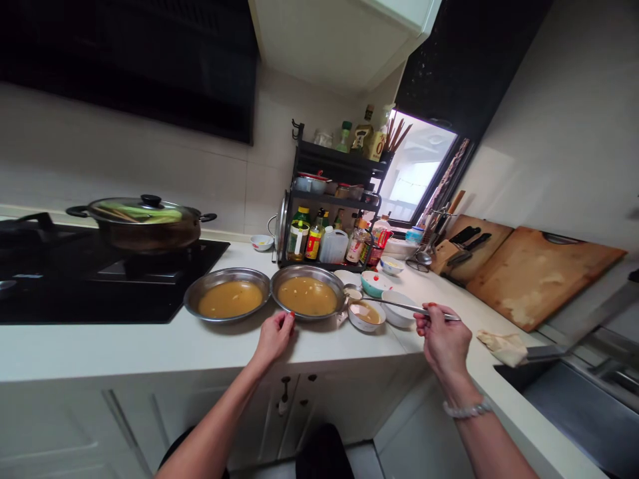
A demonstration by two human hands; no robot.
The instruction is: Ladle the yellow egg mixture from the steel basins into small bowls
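Note:
My right hand (pixel 445 340) is closed around the end of a long-handled metal ladle (pixel 404 306). The ladle's head hangs between a white bowl (pixel 367 326) of brownish liquid and the right-hand shallow metal dish (pixel 334 275). That dish contains yellowish-brown liquid with small pale bits. At its front rim, the fingers of my left hand (pixel 275 338) are pinched together on the edge. To the left, a second metal dish (pixel 192 301) of similar liquid sits close beside the first.
A lidded pot (pixel 150 233) stands on the black stove (pixel 210 256). Behind the dishes is a black rack (pixel 337 199) with bottles and jars. Several small bowls, including a green one (pixel 375 284), cluster to the right. Cutting boards (pixel 539 273) and knives lean near the sink (pixel 574 412).

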